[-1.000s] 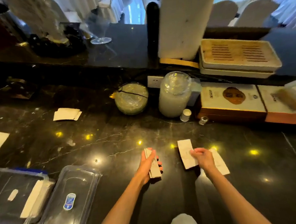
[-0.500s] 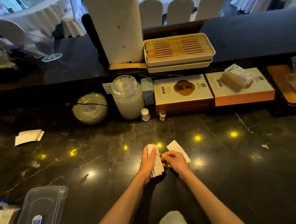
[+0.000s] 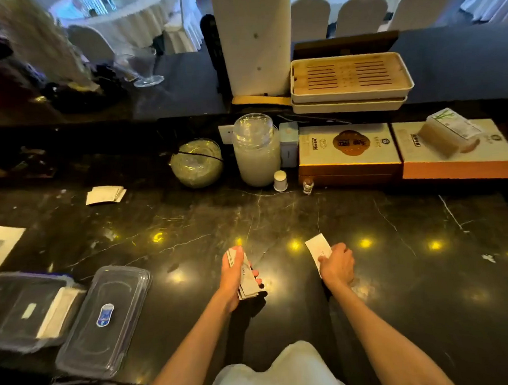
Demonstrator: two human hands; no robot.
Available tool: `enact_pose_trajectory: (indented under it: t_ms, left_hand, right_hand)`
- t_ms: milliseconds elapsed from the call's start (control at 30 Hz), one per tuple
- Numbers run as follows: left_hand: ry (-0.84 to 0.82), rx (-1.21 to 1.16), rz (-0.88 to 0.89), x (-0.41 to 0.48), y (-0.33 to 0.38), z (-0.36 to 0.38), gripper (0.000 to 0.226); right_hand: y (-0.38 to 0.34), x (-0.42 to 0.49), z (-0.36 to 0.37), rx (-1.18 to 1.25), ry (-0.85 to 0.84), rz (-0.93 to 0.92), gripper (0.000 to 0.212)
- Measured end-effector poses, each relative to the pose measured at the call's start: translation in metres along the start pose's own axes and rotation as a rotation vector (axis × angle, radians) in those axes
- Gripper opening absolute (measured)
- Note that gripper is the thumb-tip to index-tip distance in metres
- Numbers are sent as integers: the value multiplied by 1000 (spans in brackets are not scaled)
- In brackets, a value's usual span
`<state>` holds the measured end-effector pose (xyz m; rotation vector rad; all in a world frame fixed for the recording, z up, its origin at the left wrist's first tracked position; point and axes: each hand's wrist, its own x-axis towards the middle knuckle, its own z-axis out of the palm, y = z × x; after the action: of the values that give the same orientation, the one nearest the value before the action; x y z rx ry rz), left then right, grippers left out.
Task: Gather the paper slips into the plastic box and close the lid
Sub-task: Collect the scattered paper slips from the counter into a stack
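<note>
Fingers point(image 3: 255, 274) of our left hand point(image 3: 234, 278) curl shut around a stack of paper slips point(image 3: 246, 277), thumb pressed along the top. The stack's long axis runs from near us away toward the back of the counter, leaning slightly left at its far end. Our right hand point(image 3: 337, 266) has its fingers closed on a single slip point(image 3: 318, 248) that lies flat on the black marble counter point(image 3: 278, 214); this slip's long axis also runs away from us, its free far end angled a little left. The two hands are apart, a strip of bare counter between them.

Further out to the left, the clear lid point(image 3: 106, 323) lies flat beside the open plastic box point(image 3: 5, 320), its long axis pointing away from us and tilted right. The box already holds white slips along its right side. Another small pile of slips point(image 3: 105, 195) rests well apart near the back left of the counter. Behind it stand a round glass bowl point(image 3: 197, 163) and a tall glass jar point(image 3: 256, 153), with flat gift boxes point(image 3: 348, 153) to their right.
</note>
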<state>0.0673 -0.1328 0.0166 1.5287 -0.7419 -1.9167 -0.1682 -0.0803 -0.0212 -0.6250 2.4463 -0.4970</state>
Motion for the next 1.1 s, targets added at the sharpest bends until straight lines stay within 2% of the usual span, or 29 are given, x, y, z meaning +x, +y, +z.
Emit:
enact_pose_trajectory:
  t_ms: [100,167,233,267,333,400,467,533,600,667,833,967,1100]
  left_hand:
    - [11,-21,-26,-9,-4,-29,40]
    - [2,-25,-48,-11,-3,-50,46]
    - [-50,-47,-96,-12,5,-70,48]
    - [-93,-58,-129,-12,11,-80,47]
    - [-180,-30,-198,-10,28,-103,54]
    - [-278,33,-281,-5,48,-132,66]
    - [-405,105,-377,-1,70,-164,77]
    - [-538,226,-446,3,93,-197,85]
    - [-632,313,-484,4,116,-228,89]
    - [-676,370,-495,3,137,-256,85]
    - [-776,393,-514,-10,169,-312,64]
    - [-843,322,-526,-10,180,-341,61]
    - [-831,419,-498,-21,184,-355,59]
  right_hand:
    - [0,-23,8,253,-77,108,22]
    - [-7,-38,16,486,-149,211,24]
    - [-23,-55,25,734,-291,322,30]
    - [-33,-64,31,782,-354,344,31]
    - [-57,-81,47,803,-424,305,33]
    - [-88,-105,62,803,-490,166,34]
    - [-124,-135,72,712,-568,-68,34]
    - [-163,-167,77,510,-665,-335,27]
    - [-206,-198,82,288,-729,-587,15]
    - [-246,-228,91,120,-767,-757,10]
    - [-316,-289,128,-197,-744,-977,12]
    - [-336,-319,149,-279,-676,-995,14]
    - [-333,-344,158,-317,-580,-980,13]
